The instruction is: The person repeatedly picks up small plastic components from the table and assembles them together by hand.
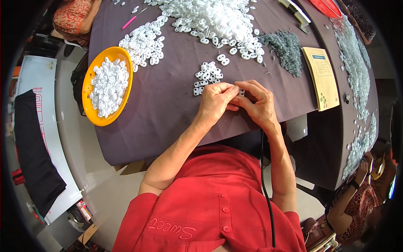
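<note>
Over the near part of the cloth-covered table, my left hand (216, 101) and my right hand (258, 103) meet at the fingertips. Both are closed in a pinch around a small white plastic two-hole piece (242, 92), mostly covered by the fingers. Just left of my hands lies a little group of white two-hole pieces (208, 72), some side by side in short rows with dark holes showing. Two more loose white pieces (223, 59) sit slightly farther off. Whether thread or cord runs through the held piece cannot be seen.
A large heap of white pieces (214, 21) covers the far middle. At left stand a yellow dish (100, 121) full of them and a pink-handled hook (129, 23). To the right are grey-green fibres (289, 52) and a tan booklet (321, 77). Another person (357, 201) sits at right.
</note>
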Motion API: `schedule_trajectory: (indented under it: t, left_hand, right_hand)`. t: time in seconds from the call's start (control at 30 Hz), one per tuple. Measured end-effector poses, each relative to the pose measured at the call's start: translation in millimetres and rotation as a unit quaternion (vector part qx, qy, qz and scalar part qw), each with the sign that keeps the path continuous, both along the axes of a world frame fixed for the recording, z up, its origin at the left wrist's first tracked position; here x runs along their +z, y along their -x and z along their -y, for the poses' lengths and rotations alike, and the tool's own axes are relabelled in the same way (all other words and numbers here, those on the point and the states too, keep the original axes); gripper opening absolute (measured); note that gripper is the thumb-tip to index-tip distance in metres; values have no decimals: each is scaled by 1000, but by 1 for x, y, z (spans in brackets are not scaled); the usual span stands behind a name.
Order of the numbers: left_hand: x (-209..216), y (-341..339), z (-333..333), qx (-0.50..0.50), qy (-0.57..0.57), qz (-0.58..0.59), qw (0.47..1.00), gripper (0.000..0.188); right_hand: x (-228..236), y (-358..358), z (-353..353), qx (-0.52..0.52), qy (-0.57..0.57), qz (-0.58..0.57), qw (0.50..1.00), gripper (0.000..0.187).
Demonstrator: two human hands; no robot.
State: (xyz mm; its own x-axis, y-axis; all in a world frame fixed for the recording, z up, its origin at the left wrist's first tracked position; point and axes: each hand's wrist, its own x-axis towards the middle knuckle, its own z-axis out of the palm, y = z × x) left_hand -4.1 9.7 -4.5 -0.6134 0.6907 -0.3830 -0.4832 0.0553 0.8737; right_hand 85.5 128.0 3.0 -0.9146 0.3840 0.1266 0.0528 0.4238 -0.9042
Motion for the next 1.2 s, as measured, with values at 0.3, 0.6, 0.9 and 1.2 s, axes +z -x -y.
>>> schedule_trajectory:
  t: [0.3,0.6,0.9,1.2]
  left_hand:
    - [-2,0,1,-4,-14,18,1000,19]
    - [-1,1,0,-3,-7,33,999,18]
    - [-3,-2,1,-5,-6,11,1000,18]
    - [-3,-2,2,-2,-7,24,1000,18]
  right_hand:
    - [0,-2,2,-8,-18,-12,1000,27]
    - [-3,-2,3,-24,-12,-16,1000,26]
    - [-5,-4,2,-18,5,-22,1000,23]
    - [-5,-5,3,-13,-30,-34,999,24]
